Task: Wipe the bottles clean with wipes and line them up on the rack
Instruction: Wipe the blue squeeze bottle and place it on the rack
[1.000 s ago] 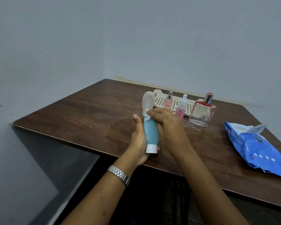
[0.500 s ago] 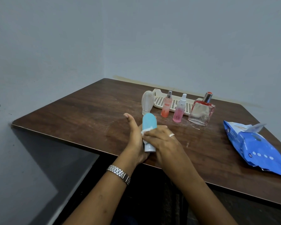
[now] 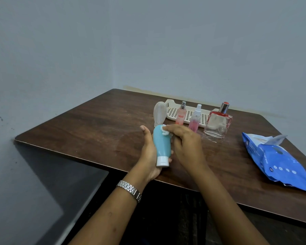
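— Much room by the surface's point(image 3: 95, 131) front edge?
— Plenty, left of centre. Left grip point(image 3: 149, 152) holds the teal bottle point(image 3: 162, 144) mid-frame near that edge; right grip point(image 3: 185, 144) pinches the wipe point(image 3: 164, 131) on its top, higher than half a second ago.

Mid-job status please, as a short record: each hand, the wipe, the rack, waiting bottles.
left hand: holds teal bottle, white cap toward the person
right hand: pinches wipe against the bottle's far end
rack: back of table, no bottle seen in it
waiting in front of rack: white bottle, orange spray, pink spray, square glass bottle
wipes pack: right side of table, flap open
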